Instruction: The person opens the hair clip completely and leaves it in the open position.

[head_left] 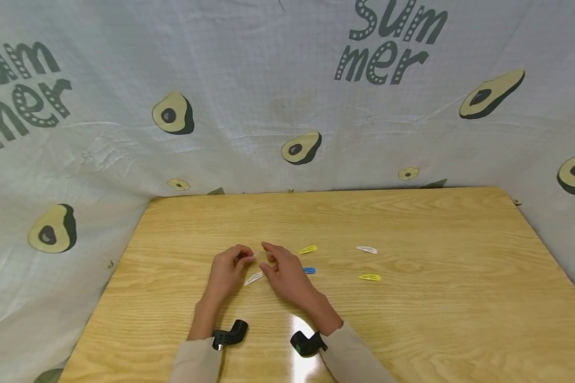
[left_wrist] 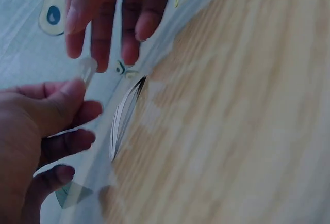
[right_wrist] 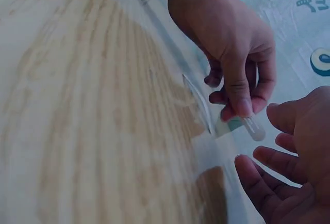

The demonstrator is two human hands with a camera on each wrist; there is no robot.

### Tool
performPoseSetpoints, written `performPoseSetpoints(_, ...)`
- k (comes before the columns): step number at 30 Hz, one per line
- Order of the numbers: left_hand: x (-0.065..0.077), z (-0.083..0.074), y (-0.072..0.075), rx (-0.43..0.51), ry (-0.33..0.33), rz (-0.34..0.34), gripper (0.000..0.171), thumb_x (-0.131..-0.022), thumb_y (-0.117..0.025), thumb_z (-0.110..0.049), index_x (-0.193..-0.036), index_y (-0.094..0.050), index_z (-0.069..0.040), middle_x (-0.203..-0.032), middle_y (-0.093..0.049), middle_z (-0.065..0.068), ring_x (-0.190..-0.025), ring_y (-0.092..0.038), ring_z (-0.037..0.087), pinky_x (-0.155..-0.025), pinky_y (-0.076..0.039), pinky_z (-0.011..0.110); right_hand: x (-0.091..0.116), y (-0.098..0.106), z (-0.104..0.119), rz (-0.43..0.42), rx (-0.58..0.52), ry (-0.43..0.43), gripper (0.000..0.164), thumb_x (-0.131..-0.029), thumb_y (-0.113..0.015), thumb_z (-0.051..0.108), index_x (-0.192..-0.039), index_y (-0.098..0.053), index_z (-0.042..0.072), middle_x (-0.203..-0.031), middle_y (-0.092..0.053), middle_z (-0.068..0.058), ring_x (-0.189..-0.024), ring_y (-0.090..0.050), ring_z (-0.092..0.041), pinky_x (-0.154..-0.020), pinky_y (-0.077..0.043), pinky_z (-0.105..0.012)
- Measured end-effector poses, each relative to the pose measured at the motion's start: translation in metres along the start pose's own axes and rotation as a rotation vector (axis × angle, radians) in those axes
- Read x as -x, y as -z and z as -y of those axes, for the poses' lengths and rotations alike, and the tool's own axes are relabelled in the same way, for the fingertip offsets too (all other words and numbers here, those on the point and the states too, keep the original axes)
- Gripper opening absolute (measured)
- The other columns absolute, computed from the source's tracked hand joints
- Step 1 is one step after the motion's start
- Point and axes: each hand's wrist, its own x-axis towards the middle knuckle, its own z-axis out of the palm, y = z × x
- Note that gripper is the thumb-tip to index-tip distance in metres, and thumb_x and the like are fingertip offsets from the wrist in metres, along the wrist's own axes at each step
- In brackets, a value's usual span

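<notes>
The left hand [head_left: 226, 272] pinches a pale clip [right_wrist: 253, 129] between thumb and finger, so the clip sits in the narrow gap between the two hands, its long axis running from the left fingertips toward the right hand [head_left: 288, 274], free end that way. The right hand is just beside that end, fingers parted and gently bent, gripping nothing; whether any fingertip brushes the clip I cannot tell. On the near side of the gap a white clip [head_left: 253, 279] lies on the table [head_left: 436, 324], slanting from near left to far right. A blue clip [head_left: 309, 271] lies just right of the right hand, partly hidden by it, with a yellow clip [head_left: 309, 249] on its far side. The table's left edge is closer to the hands than its right edge, so sideways room is wider rightward; the far edge lies well beyond them.
</notes>
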Motion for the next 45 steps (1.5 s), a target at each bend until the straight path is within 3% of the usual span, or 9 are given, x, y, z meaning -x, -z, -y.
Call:
performPoseSetpoints(4, -0.001, -0.008, -0.001, 0.132, -0.064, 0.036, 0.01, -0.082, -0.071, 0.003, -0.085, -0.067, -0.006, -0.075, -0.067, 0.001, -0.063, -0.058, 0.01, -0.056, -0.048, 0.024, -0.003, 0.002, 0.001, -0.078, -0.029, 0.015, 0.031, -0.095, -0.062, 0.013, -0.124, -0.06, 0.003, -0.109, -0.065, -0.008, -0.089, -0.063, -0.016, -0.073, -0.052, -0.025)
performPoseSetpoints(9, -0.001, -0.011, 0.002, 0.174, -0.071, 0.001, 0.012, -0.08, -0.072, 0.004, -0.084, -0.067, -0.006, -0.074, -0.067, 0.002, -0.063, -0.06, 0.01, -0.056, -0.049, 0.025, -0.007, -0.002, 0.001, -0.17, -0.05, 0.035, 0.013, -0.091, -0.065, 0.015, -0.1, -0.071, 0.007, -0.089, -0.069, -0.003, -0.077, -0.064, -0.01, -0.066, -0.051, -0.021)
performPoseSetpoints(14, 0.003, -0.008, 0.004, 0.223, 0.031, -0.016, 0.007, -0.082, -0.072, -0.002, -0.088, -0.07, -0.007, -0.078, -0.069, 0.002, -0.07, -0.065, 0.015, -0.064, -0.052, 0.027, -0.006, -0.005, 0.003, -0.203, -0.103, -0.025, 0.011, -0.089, -0.068, 0.014, -0.096, -0.072, 0.007, -0.084, -0.069, -0.001, -0.072, -0.063, -0.008, -0.064, -0.051, -0.022)
performPoseSetpoints(20, 0.009, -0.003, 0.002, 0.48, 0.218, -0.041, 0.007, -0.085, -0.07, -0.006, -0.089, -0.07, -0.001, -0.079, -0.069, 0.014, -0.071, -0.068, 0.027, -0.067, -0.054, 0.027, -0.008, -0.006, 0.002, -0.231, -0.166, -0.063, 0.01, -0.088, -0.069, 0.015, -0.096, -0.072, 0.009, -0.083, -0.069, 0.0, -0.072, -0.063, -0.008, -0.064, -0.051, -0.022)
performPoseSetpoints(23, 0.013, -0.003, 0.002, 0.575, 0.274, -0.069, 0.007, -0.087, -0.068, -0.003, -0.09, -0.069, 0.003, -0.08, -0.068, 0.021, -0.071, -0.067, 0.034, -0.066, -0.054, 0.029, -0.009, -0.008, 0.001, -0.222, -0.192, -0.069, 0.011, -0.089, -0.069, 0.016, -0.096, -0.072, 0.009, -0.084, -0.069, 0.001, -0.072, -0.063, -0.007, -0.064, -0.051, -0.022)
performPoseSetpoints(30, 0.016, -0.019, 0.013, 0.526, 0.22, -0.057, 0.005, -0.088, -0.066, 0.003, -0.087, -0.066, 0.008, -0.078, -0.065, 0.025, -0.067, -0.064, 0.033, -0.063, -0.054, 0.029, -0.01, -0.012, -0.001, -0.205, -0.216, -0.088, 0.011, -0.089, -0.068, 0.015, -0.098, -0.072, 0.01, -0.083, -0.068, 0.003, -0.071, -0.062, -0.004, -0.064, -0.051, -0.022)
performPoseSetpoints(45, 0.006, -0.011, 0.014, 0.45, 0.13, -0.027, 0.005, -0.087, -0.066, 0.004, -0.086, -0.064, 0.008, -0.072, -0.066, 0.022, -0.062, -0.063, 0.035, -0.056, -0.053, 0.03, -0.015, -0.025, -0.012, -0.269, -0.266, -0.073, 0.013, -0.09, -0.068, 0.015, -0.101, -0.072, 0.009, -0.087, -0.07, 0.0, -0.075, -0.064, -0.006, -0.066, -0.053, -0.023)
